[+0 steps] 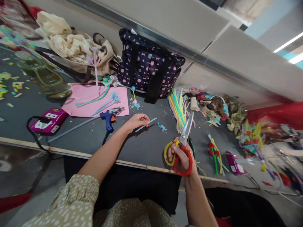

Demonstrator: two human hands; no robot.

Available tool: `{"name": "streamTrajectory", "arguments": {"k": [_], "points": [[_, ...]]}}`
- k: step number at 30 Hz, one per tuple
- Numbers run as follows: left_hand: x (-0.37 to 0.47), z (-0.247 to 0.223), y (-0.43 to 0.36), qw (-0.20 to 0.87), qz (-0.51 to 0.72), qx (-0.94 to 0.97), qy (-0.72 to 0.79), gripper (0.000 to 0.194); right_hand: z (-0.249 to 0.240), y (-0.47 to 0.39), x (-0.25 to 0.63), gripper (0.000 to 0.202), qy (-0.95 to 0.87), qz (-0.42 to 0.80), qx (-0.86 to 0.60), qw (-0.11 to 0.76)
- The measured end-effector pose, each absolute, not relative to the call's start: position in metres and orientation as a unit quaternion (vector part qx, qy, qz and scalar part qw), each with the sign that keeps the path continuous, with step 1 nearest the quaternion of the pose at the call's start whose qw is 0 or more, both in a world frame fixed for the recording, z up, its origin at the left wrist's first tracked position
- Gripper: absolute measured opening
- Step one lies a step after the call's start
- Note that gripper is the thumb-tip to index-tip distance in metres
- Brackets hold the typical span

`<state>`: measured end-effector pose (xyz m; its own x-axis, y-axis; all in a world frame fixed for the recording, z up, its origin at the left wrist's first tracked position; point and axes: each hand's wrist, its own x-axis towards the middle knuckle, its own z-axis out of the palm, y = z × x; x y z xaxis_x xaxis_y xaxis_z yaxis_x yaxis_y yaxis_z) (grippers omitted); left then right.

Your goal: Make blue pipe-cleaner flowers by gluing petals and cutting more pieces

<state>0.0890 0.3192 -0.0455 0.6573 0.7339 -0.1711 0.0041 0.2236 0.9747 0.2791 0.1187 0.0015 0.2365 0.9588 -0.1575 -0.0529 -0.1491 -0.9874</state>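
Between the fingertips of my left hand (137, 122) is a short blue pipe cleaner (153, 120), held just above the dark table. My right hand (181, 156) grips scissors (187, 129) with one red and one yellow handle loop; the blades point up and look closed. Small cut blue pieces (162, 127) lie on the table between my hands. Left of my left hand rests a blue glue gun (108, 120), its tip over the edge of a pink sheet (79, 102). Blue and green stems with fluffy ends (114, 97) lie on that sheet.
Behind stands a dark patterned bag (148, 66). A bundle of pipe cleaners (178, 108) lies beyond the scissors. On the left are a glass bottle (44, 75) and a purple power strip (49, 120) with a black cable. Red and green stems (215, 153) lie at right.
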Motion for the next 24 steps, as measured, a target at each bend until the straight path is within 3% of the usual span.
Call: {"name": "streamTrajectory", "arguments": {"k": [4, 13, 24], "points": [[0.089, -0.045, 0.318, 0.713, 0.260, 0.568, 0.318, 0.021, 0.017, 0.119, 0.285, 0.039, -0.428, 0.486, -0.578, 0.497], [0.088, -0.044, 0.316, 0.732, 0.262, 0.558, 0.290, 0.022, 0.021, 0.121, 0.297, 0.053, -0.451, 0.496, -0.666, 0.327], [0.090, -0.042, 0.314, 0.735, 0.259, 0.562, 0.276, 0.024, 0.010, 0.136, 0.298, 0.049, -0.510, 0.451, -0.697, 0.225]]}}
